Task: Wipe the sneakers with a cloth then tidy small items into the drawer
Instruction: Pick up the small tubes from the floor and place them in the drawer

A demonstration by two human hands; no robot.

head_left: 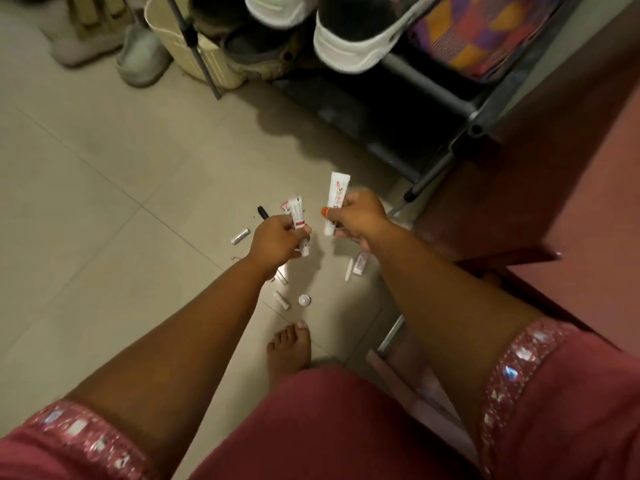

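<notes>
I see my right grip (356, 216) curled round a white tube (336, 199) standing tall mid-frame, my left grip (277, 242) clamped on small tubes (298, 220), and the drawer (408, 368) low right, nearer my right hand

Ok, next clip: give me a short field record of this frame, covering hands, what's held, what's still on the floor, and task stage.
left hand: left hand grips small white tubes
right hand: right hand grips a larger white tube
on floor: black marker, silver battery, white cap, other small tubes and sticks
floor: beige tiles
behind: white sneakers on a dark shoe rack
drawer: not clearly visible
task stage: gathering small items; several not yet picked up
</notes>
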